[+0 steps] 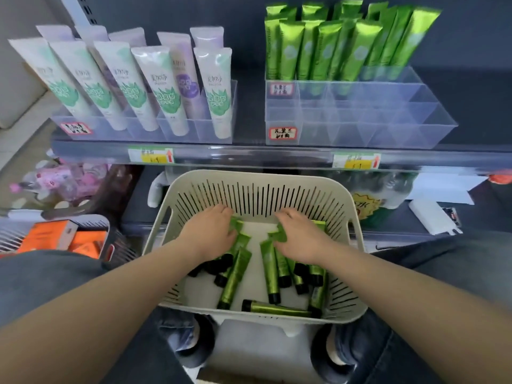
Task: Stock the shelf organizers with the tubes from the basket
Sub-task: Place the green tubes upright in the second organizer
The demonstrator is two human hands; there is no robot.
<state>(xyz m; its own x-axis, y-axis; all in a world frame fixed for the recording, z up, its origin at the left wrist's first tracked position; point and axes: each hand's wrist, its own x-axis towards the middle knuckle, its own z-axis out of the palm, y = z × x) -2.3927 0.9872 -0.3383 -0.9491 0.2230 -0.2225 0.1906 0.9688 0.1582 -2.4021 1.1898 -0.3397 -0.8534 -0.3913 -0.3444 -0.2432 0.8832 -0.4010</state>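
Observation:
A pale slotted basket stands in front of me and holds several green tubes with black caps. Both of my hands are down inside it. My left hand lies over a bunch of tubes on the left side, fingers curled around their flat ends. My right hand grips another bunch on the right. On the shelf above, a clear organizer has several green tubes standing upright in its back rows, while its front compartments hold nothing.
A second clear organizer at the left holds white and lilac tubes. Price tags run along the shelf edge. Another basket with orange boxes sits low on the left. Packaged goods fill the lower shelf behind the basket.

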